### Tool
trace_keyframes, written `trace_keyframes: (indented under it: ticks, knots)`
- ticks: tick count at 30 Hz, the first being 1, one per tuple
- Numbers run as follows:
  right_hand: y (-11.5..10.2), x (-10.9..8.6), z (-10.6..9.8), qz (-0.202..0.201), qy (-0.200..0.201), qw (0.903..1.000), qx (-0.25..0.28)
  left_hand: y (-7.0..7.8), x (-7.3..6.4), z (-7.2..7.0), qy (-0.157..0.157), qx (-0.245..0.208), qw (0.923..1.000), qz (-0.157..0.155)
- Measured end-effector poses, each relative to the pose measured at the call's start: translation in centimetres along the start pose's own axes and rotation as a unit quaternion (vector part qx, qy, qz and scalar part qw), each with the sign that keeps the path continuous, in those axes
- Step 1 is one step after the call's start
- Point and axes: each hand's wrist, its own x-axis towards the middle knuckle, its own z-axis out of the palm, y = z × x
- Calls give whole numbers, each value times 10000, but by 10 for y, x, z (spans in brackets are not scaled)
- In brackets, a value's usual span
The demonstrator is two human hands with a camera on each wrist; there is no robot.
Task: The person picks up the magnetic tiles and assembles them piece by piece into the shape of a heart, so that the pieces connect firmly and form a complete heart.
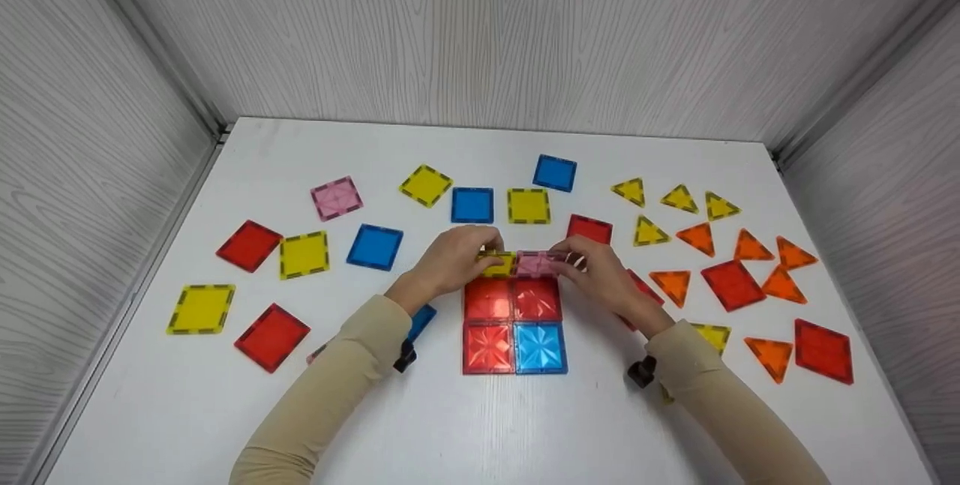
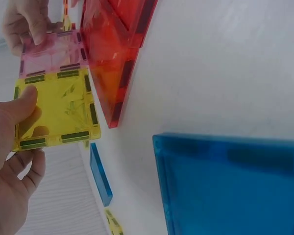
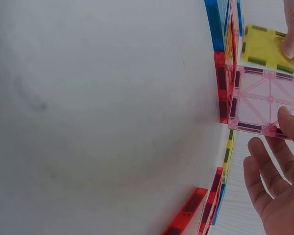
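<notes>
My left hand (image 1: 457,254) pinches a yellow square magnetic tile (image 2: 59,110) between thumb and fingers. Beside it, my right hand (image 1: 600,273) pinches a pink square tile (image 3: 269,98) by its outer edge. These two tiles stand up from the table, side by side, edges meeting. Their lower edges are at the far side of a joined block of tiles: two red tiles, left (image 1: 487,299) and right (image 1: 536,299), at the back, then a red tile (image 1: 487,350) and a blue tile (image 1: 541,350) in front.
Loose square tiles lie around, including a pink one (image 1: 337,198) at the back left and a blue one (image 1: 472,205) behind the hands. Several yellow triangles (image 1: 681,199) and orange triangles (image 1: 670,286) lie on the right. My forearms partly cover some tiles. Panels enclose the white table (image 1: 495,432).
</notes>
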Motion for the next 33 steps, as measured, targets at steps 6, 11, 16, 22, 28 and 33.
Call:
trace_keyframes:
  ticks: [6,11,16,22,28,33]
  knots:
    - [1,1,0,34,-2,10000,50,-2,0,4,14,-136,9999,-74]
    - [1,0,0,-162,2,9999,-53,-9,-17,-3,205,72,9997,-75]
    - [1,-1,0,-240,25,9996,-126,-28,-56,-10,534,716,9957,-240]
    - [1,0,-1,-188,-47,9997,-157,-39,-106,-9,574,1384,9850,-857]
    - [1,-1,-3,-186,0,9997,-152,-36,-128,0,395,1763,9695,-1653]
    - [2,-1,-1,-198,-63,9997,-162,-35,-136,9,263,1891,9647,-1812]
